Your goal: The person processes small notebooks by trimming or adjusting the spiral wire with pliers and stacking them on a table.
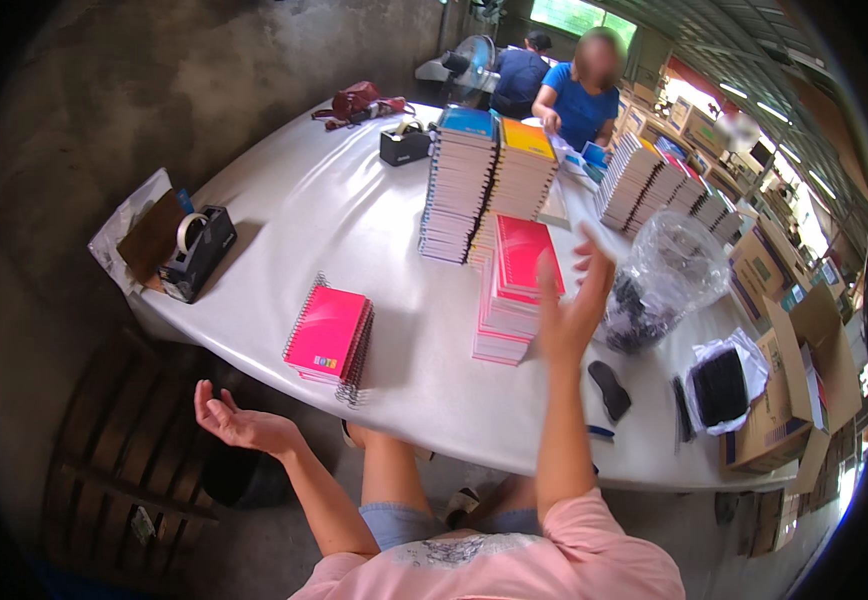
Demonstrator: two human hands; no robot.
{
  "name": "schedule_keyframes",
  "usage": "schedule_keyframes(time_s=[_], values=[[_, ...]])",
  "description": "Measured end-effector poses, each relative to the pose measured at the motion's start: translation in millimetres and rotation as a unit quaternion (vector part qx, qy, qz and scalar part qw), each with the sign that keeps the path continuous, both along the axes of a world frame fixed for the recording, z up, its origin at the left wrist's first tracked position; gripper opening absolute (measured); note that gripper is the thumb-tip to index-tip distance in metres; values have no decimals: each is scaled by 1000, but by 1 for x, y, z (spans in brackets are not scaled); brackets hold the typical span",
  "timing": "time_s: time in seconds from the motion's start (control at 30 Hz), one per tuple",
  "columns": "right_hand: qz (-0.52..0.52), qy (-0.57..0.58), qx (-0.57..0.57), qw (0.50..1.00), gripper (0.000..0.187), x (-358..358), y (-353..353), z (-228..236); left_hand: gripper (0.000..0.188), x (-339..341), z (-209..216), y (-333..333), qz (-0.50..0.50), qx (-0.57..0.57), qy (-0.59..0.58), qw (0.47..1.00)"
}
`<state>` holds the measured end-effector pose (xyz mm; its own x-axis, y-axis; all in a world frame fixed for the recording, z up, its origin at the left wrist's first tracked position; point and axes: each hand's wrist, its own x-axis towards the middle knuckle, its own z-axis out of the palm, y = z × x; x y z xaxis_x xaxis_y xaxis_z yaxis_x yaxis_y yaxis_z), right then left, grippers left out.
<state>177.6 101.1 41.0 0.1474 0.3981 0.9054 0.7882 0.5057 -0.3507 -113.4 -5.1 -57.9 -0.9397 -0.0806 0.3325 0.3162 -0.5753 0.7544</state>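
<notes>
- Left end of table [264, 205]: black tape dispenser [197, 255] beside left edge; good sliding room between dispenser and coil-bound red notebooks [327, 335].
- Left hand [244, 428]: out past near edge, palm turned up, fingers loosely curled, slightly apart, holding nothing.
- At near edge, right of left hand: those notebooks, wire loops reaching close to the rim. Probably best lifted by the covers, loops kept from snagging.
- Toward far edge: blue-topped stack [459, 190] and yellow-topped stack [526, 185], side by side, tall. Better worked around than over; likely easy to topple.
- Nearer the near edge: stepped red stack [504, 318], no coils showing. Suggest squaring before gripping, thumb on one side.
- Right hand [576, 305]: at that stack's right side, thumb and fingers spread. Contact: cannot tell, motion blur.
- Toward right end: clear plastic bag [676, 260], open carton [769, 390]; tight for elbow swing.
</notes>
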Motion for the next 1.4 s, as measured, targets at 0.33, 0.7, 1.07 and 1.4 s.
schedule_keyframes(time_s=[0.33, 0.7, 1.07, 1.4], values=[[89, 100, -448, 884, 54, 83, 59, -6, 27, 114, 62, -3, -179, 23, 276, 944], [323, 118, -284, 895, 28, 62, -93, -3, 32, 183, 100, 30, -671, -86, 148, 721], [-416, -45, -491, 764, 47, 371, -102, -136, 18, 183, 7, 18, -401, -452, 637, 479], [-343, -170, -538, 751, 26, 367, -65, -92, 45, 214, -44, 19, -235, -363, 581, 690]])
